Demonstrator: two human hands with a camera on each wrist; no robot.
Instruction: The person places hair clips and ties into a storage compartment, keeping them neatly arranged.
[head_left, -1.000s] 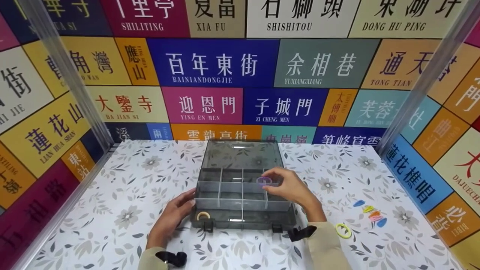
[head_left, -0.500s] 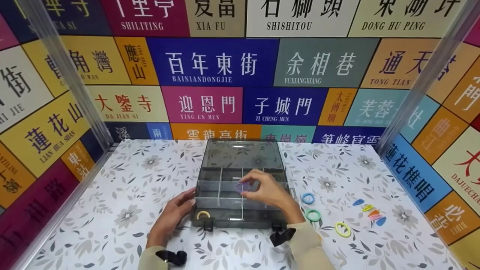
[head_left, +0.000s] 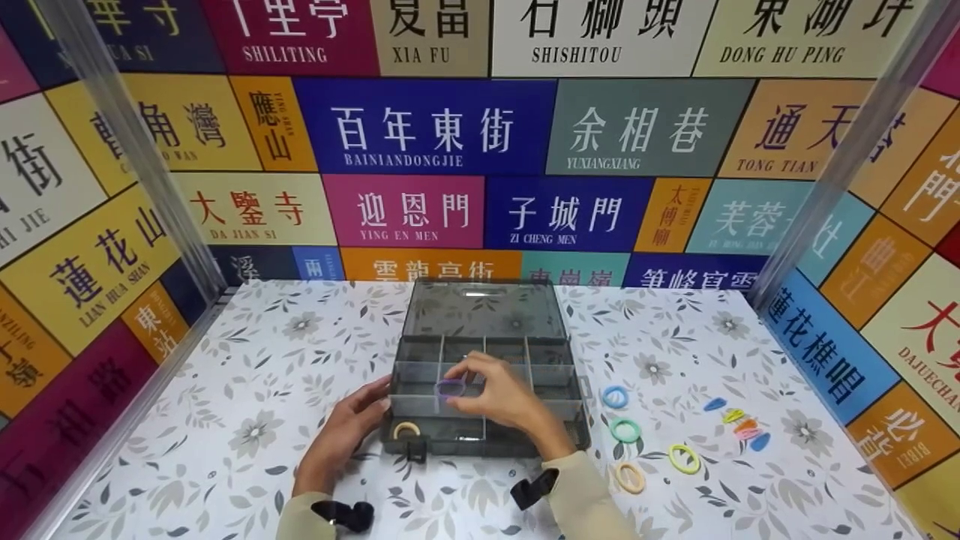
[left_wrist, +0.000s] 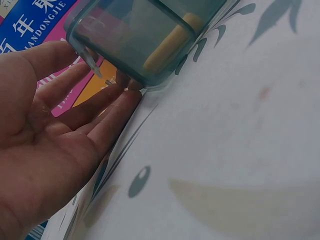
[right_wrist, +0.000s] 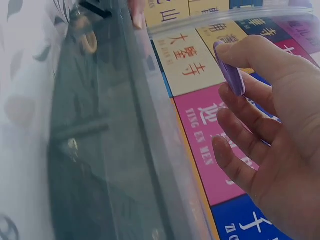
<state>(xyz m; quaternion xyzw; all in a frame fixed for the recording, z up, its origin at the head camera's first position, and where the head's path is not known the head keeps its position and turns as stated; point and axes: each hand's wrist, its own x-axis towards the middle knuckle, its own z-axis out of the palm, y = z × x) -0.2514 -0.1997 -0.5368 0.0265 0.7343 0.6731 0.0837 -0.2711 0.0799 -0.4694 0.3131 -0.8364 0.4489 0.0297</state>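
A smoky clear divided storage box (head_left: 510,442) stands with its lid (head_left: 484,311) folded back. My right hand (head_left: 495,394) is above the box's left middle compartments, pinching a purple hair tie (head_left: 450,388) between thumb and fingertips. In the right wrist view the purple hair tie (right_wrist: 230,72) is seen nearly edge-on, while the other fingers are spread loosely. My left hand (head_left: 351,424) rests its fingertips against the box's left side; in the left wrist view its fingers (left_wrist: 107,107) are extended at the box corner. A tan hair tie (head_left: 407,430) lies in the front left compartment.
On the cloth right of the box lie a blue hair tie (head_left: 616,397), a green one (head_left: 637,430), a yellow one (head_left: 696,459) and a tan one (head_left: 640,478). Farther right is a row of several colourful hair clips (head_left: 746,429). A sign-covered wall (head_left: 420,211) closes the back.
My right hand has moved left across the box with the purple hair tie, from the right-hand compartments toward the left ones. The left hand stays in place. Loose hair ties have come into view.
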